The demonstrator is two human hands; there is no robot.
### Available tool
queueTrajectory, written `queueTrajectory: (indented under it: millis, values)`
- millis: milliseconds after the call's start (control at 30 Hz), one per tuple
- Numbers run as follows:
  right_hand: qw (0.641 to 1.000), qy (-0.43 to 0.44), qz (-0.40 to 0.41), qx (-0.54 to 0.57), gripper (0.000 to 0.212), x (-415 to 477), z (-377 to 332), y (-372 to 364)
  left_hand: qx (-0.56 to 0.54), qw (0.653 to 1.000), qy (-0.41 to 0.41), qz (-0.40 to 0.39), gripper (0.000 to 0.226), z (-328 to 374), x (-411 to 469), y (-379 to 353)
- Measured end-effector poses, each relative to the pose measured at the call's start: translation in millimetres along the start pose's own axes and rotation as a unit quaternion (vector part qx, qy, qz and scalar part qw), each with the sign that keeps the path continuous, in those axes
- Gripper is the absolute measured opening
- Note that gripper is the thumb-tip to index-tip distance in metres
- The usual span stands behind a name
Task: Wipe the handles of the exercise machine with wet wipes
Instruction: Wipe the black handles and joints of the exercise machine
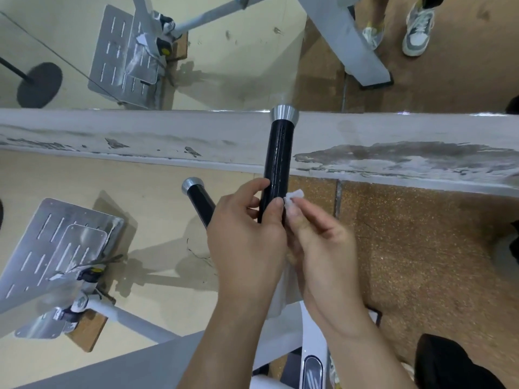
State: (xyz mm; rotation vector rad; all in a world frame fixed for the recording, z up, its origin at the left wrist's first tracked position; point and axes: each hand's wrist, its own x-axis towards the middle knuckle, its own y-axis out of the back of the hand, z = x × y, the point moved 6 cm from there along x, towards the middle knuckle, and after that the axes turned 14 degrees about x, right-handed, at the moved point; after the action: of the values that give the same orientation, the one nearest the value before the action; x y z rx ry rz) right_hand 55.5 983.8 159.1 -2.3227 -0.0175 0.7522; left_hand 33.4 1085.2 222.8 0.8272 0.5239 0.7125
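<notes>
Black handle (276, 158): it runs away from you across the middle of the view, tipped with a silver cap (284, 113) at its far end, and its surface shows faint wet streaks.
Left hand (247, 234): you grip the near part of the black handle, with your fingers curled round its left side and your thumb laid across its front.
Right hand (323, 242): you pinch the wet wipe between thumb and fingertips, just right of the handle.
Wet wipe (293, 195): small, white and bunched, it touches the handle's right edge beside your left thumb.
Second handle (200, 202): black with a silver end, it angles off to the left, and its near part is hidden behind your left hand.
Frame beam (140, 136): pale grey with worn, flaking paint, it crosses the view from side to side beneath the black handle.
Lower footplate (56, 248): slotted metal, at lower left over the beige floor.
Upper footplate (118, 51): the same kind, at upper left beyond the beam.
Trainers (418, 29): another person's feet stand on the brown speckled floor at upper right.
</notes>
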Motion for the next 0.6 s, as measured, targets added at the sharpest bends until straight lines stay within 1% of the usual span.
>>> queueTrajectory:
  millis: [33, 100, 167, 233, 267, 333, 400, 467, 533, 600]
  values:
    - [0.999, -0.018, 0.019, 0.019, 0.015, 1.5, 0.6, 3.2, 0.003, 1.0, 0.004, 0.003, 0.022, -0.5, -1.0, 0.2]
    - [0.997, -0.018, 0.066, 0.02, 0.011, 13.8, -2.0, 5.0, 0.01, 1.0, 0.006, 0.006, 0.021, 1.3, -1.7, 0.6]
    - [0.996, -0.002, 0.089, 0.012, 0.016, 30.0, -8.1, -1.8, 0.014, 1.0, 0.003, 0.006, 0.021, 3.5, -1.2, 0.1]
    - [0.995, 0.028, 0.101, -0.002, 0.015, 40.6, -11.2, -4.4, 0.024, 1.0, 0.0, 0.008, 0.021, 4.0, -1.1, -1.1]
    - [0.994, 0.035, 0.101, -0.007, 0.015, 39.2, -13.0, -3.9, 0.027, 1.0, 0.0, 0.007, 0.022, 4.4, -1.5, -1.7]
    - [0.997, 0.024, 0.069, 0.0, 0.014, 28.2, -13.6, -2.1, 0.025, 1.0, 0.004, 0.011, 0.021, 4.7, -1.4, 0.6]
    - [0.999, 0.002, 0.033, -0.041, 0.012, 17.9, -14.3, 1.7, 0.025, 1.0, 0.003, 0.01, 0.021, 5.5, -1.4, 0.2]
    - [0.996, -0.01, 0.012, -0.084, 0.017, 22.4, -19.0, 1.1, 0.043, 0.999, -0.002, 0.008, 0.021, 7.2, -1.9, -0.7]
    - [0.994, 0.001, 0.0, -0.105, 0.024, 35.7, -27.1, -5.2, 0.083, 0.996, -0.023, 0.004, 0.023, 11.1, -0.3, -1.2]
    - [0.993, 0.026, 0.004, -0.112, 0.025, 48.4, -35.7, -12.7, 0.108, 0.993, -0.045, -0.006, 0.027, 15.2, 2.6, -0.7]
